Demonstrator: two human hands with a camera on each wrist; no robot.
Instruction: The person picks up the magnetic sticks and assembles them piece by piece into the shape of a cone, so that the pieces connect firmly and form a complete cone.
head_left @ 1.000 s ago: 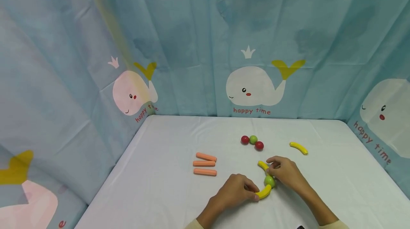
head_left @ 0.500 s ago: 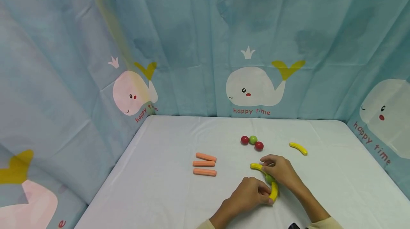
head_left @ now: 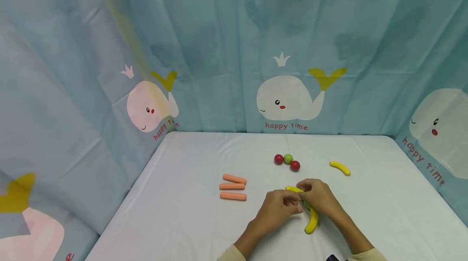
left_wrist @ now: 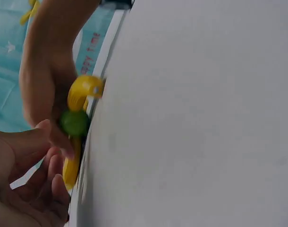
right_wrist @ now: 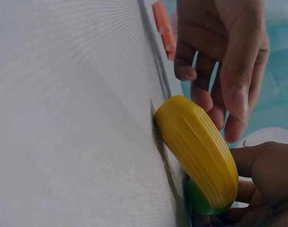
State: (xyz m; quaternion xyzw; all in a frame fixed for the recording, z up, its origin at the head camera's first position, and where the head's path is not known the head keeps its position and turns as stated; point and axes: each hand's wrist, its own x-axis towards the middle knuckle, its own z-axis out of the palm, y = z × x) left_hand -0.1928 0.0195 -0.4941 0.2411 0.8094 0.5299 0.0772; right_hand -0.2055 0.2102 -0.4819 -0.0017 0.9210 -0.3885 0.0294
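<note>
In the head view, a curved yellow toy banana (head_left: 311, 221) lies on the white table, its far end at a round green toy fruit (head_left: 307, 204). A second toy banana (head_left: 293, 189) extends from the fruit's far side, partly covered by fingers. My right hand (head_left: 319, 197) pinches this farther banana close to the green fruit; its exact contact is partly hidden. To the left, my left hand (head_left: 276, 211) has loosely bent fingers and holds nothing, its fingertips near the right hand. The right wrist view shows the nearer banana (right_wrist: 198, 151) large, with the left hand (right_wrist: 224, 61) apart from it.
Two red balls (head_left: 295, 166) and a green ball (head_left: 288, 158) sit at the back. Another toy banana (head_left: 340, 168) lies at the right. Three orange sticks (head_left: 233, 196) lie left of the hands. A patterned blue curtain (head_left: 219, 50) surrounds the table.
The nearer banana has swung rightward from its slanted position to point toward the person. My left hand has let go of it and moved up and left. The farther banana has turned leftward.
</note>
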